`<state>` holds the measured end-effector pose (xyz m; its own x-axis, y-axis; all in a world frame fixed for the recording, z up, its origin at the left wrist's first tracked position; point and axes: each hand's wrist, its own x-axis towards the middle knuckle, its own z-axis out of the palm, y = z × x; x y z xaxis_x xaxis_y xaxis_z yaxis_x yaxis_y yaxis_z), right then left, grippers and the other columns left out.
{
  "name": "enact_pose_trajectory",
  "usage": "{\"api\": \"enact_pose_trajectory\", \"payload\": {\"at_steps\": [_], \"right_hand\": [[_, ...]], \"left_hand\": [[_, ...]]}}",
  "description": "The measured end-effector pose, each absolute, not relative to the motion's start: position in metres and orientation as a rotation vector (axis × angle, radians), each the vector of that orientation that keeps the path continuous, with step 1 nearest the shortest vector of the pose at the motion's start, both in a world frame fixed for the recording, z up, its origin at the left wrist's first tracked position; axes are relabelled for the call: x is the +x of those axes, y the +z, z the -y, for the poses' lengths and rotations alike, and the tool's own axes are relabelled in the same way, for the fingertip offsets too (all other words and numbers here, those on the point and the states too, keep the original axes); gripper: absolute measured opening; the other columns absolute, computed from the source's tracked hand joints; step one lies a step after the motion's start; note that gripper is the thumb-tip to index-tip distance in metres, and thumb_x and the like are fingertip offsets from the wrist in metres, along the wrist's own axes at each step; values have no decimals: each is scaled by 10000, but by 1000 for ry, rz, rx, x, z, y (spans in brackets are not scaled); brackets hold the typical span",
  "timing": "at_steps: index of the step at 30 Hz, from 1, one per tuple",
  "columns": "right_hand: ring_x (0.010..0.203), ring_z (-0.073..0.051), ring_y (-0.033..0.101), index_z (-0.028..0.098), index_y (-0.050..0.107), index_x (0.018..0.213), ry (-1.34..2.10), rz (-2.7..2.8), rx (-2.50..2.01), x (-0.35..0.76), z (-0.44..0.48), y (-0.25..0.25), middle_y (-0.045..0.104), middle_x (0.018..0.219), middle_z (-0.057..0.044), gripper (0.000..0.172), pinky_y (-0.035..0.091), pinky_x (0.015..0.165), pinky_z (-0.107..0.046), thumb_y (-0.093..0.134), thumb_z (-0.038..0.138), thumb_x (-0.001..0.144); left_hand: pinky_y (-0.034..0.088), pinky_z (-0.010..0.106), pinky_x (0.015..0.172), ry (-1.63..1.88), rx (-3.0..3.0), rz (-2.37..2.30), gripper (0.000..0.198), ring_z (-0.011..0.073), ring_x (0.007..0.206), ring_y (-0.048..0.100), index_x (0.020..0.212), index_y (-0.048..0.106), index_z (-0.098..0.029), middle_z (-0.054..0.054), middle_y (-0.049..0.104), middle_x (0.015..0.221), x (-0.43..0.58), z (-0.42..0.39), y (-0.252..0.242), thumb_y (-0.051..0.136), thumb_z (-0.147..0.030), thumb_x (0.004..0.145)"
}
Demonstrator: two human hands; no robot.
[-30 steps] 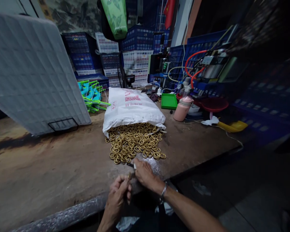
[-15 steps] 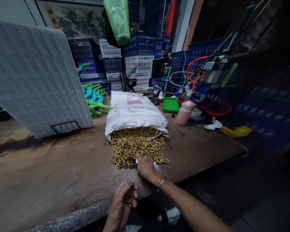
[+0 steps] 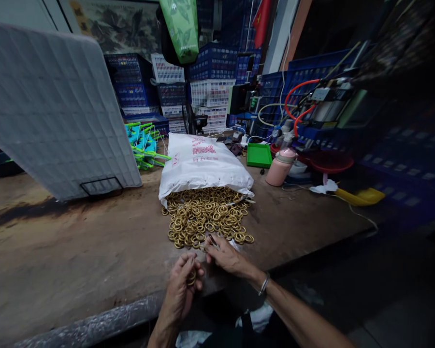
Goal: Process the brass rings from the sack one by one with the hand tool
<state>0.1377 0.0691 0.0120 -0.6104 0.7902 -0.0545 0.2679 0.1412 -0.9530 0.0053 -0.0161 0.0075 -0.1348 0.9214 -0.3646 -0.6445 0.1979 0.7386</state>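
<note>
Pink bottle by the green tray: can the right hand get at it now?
Probably yes: only bare table lies between the right hand and the pink bottle; the ring pile sits aside.

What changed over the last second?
The right hand reached into the ring pile, then drew back to its near edge, close to the left hand. The left hand kept gripping its ring stack. The sack and pile stayed put.

Red printed characters stand in rows on the top of the white sack (image 3: 217, 169), behind the brass rings (image 3: 206, 217). They are too blurred to read, and no other lettering is legible.
</note>
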Motion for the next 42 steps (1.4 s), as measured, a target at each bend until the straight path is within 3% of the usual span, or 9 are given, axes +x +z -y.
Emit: {"api": "enact_pose_trajectory", "payload": {"at_steps": [2, 7, 12, 16, 21, 27, 37, 42], "right_hand": [[512, -67, 391, 178, 459, 733, 1604, 1919, -964, 138, -63, 13, 482, 588, 49, 242, 312, 505, -178, 403, 394, 828], [425, -41, 315, 179, 445, 741, 1808, 1809, -975, 137, -57, 1, 435, 529, 71, 215, 253, 426, -158, 433, 385, 803], [388, -30, 285, 173, 447, 716, 1906, 1765, -954, 137, -59, -3, 404, 499, 81, 184, 222, 383, -146, 454, 347, 775], [372, -30, 286, 167, 466, 696, 1968, 1793, -963, 138, -59, 5, 401, 495, 76, 204, 204, 354, -146, 450, 356, 771], [358, -34, 271, 182, 450, 721, 1877, 1742, -1105, 133, -59, 6, 407, 495, 80, 130, 197, 347, -154, 417, 297, 770], [494, -54, 357, 162, 463, 654, 1577, 1881, -1144, 125, -62, -2, 431, 536, 56, 167, 282, 460, -159, 482, 301, 745], [407, -43, 299, 173, 432, 658, 1675, 1757, -1209, 125, -61, 1, 415, 473, 67, 220, 233, 416, -168, 407, 333, 806], [394, -39, 292, 170, 427, 653, 1706, 1743, -1191, 125, -60, 1, 410, 461, 69, 238, 231, 408, -162, 406, 348, 810]], "left_hand": [[364, 164, 377, 1414, 469, -1075, 333, 98, 506, 523, 883, 547, -179, -26, 568, 613, 7, 13, 5, 680, -354, 632], [283, 142, 323, 1322, 623, -1274, 304, 39, 354, 376, 774, 537, -162, -63, 488, 502, 10, 11, -5, 607, -442, 677], [228, 130, 318, 1351, 536, -1301, 407, 40, 332, 362, 938, 487, -204, -94, 460, 484, 9, 11, -4, 618, -465, 654], [200, 130, 311, 1295, 574, -1244, 363, 24, 311, 326, 862, 509, -192, -90, 460, 479, 6, 11, -5, 621, -465, 650], [193, 130, 302, 1295, 565, -1268, 321, 21, 294, 298, 735, 482, -196, -103, 440, 437, 8, 9, -7, 635, -460, 634], [214, 131, 304, 1295, 612, -1316, 342, 16, 301, 310, 716, 503, -171, -85, 466, 454, 11, 8, -6, 647, -464, 615], [241, 134, 299, 1217, 647, -1290, 299, 28, 315, 341, 774, 531, -170, -74, 470, 501, 6, 10, -10, 572, -454, 690], [230, 141, 295, 1212, 650, -1263, 303, 27, 302, 310, 715, 498, -177, -84, 457, 474, 6, 11, -12, 565, -472, 685]]}}
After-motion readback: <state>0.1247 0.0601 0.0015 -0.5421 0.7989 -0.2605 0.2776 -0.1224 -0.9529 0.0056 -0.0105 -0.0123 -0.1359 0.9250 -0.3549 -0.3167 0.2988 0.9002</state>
